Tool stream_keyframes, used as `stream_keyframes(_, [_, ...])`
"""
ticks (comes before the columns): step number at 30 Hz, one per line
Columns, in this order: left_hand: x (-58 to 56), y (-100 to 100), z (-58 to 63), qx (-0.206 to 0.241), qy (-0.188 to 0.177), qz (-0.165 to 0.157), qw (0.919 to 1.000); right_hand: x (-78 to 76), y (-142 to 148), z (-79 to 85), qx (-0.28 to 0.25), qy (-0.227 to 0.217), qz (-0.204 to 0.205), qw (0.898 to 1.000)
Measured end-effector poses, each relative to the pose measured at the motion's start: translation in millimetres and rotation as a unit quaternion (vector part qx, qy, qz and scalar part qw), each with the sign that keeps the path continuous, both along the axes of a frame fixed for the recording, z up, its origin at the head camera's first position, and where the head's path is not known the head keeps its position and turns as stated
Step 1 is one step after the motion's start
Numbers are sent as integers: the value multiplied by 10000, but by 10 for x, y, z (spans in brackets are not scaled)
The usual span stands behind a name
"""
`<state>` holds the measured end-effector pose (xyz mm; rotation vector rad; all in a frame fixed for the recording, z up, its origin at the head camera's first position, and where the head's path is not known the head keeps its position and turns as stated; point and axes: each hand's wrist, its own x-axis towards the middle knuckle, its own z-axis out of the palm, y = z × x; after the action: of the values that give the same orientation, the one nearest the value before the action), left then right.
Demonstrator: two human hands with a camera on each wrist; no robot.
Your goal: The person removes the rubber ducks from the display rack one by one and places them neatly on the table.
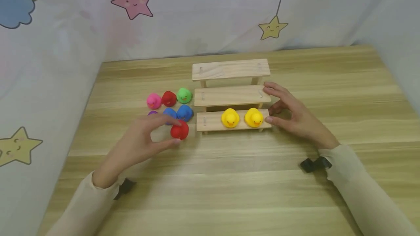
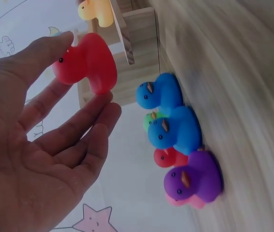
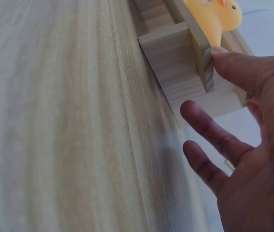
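Note:
My left hand (image 1: 137, 139) pinches a red rubber duck (image 2: 91, 63) between thumb and fingers, raised above the table at the left of a three-step wooden stand (image 1: 231, 95). Its other fingers are loosely bent below the duck in the left wrist view. At the stand's right end is my right hand (image 1: 293, 115), its thumb against the end of the lowest step (image 3: 205, 67) and its index finger at the middle step. The remaining fingers of that hand are spread and hold nothing. Two yellow ducks (image 1: 230, 118) sit on the lowest step, one close to the right thumb.
Left of the stand, rubber ducks stand in two rows: pink (image 1: 154, 101), dark red (image 1: 168, 98) and green (image 1: 184, 95) behind, purple (image 2: 195, 176) and two blue ones (image 2: 175, 130) in front. A printed cloth (image 1: 197, 17) hangs behind the wooden table (image 1: 229, 192).

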<state>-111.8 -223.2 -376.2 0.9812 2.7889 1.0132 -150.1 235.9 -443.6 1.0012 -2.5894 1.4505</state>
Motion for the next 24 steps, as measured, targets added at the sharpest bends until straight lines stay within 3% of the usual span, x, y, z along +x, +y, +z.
stream_keyframes(13, [176, -261, -7, -360, 330, 218, 9986, 17, -2, -24, 7, -31, -24, 10000])
stream_keyframes(24, [244, -435, -5, -655, 128, 548, 9963, 17, -1, -15, 89, -16, -47, 9999])
